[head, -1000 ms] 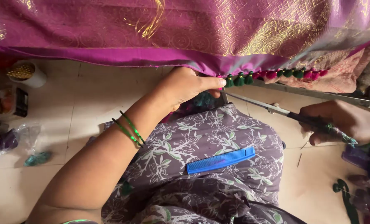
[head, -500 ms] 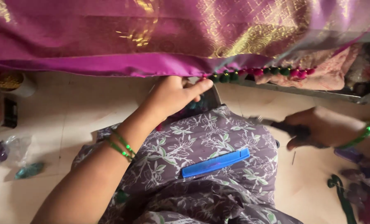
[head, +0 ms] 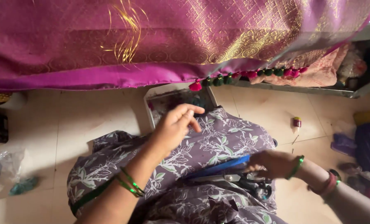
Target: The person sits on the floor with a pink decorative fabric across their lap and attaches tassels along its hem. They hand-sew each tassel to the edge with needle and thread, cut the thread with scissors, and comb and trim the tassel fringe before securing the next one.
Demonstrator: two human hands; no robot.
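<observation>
A magenta sari with gold patterns (head: 160, 45) hangs across the top, its lower edge trimmed with pink and green tassels (head: 251, 74). My left hand (head: 177, 123) hovers below that edge with fingers loosely spread, holding nothing, over my lap in purple floral cloth (head: 218, 141). My right hand (head: 272, 164) rests on the lap at the right, by a pair of scissors (head: 234, 178) and on a blue comb (head: 222, 168); the scissors lie under its fingers, and its grip is unclear. Green bangles circle both wrists.
A shallow white tray (head: 181, 99) with small items lies on the tiled floor under the sari edge. A small thread spool (head: 297, 121) stands at the right. Plastic bags (head: 11, 174) lie at the left, fabric piles (head: 367, 145) at the right, a metal rail (head: 317, 89) behind.
My left hand has come off the sari's tasselled edge and dropped toward my lap. My right hand has moved in from the far right with the scissors down onto the lap by the comb.
</observation>
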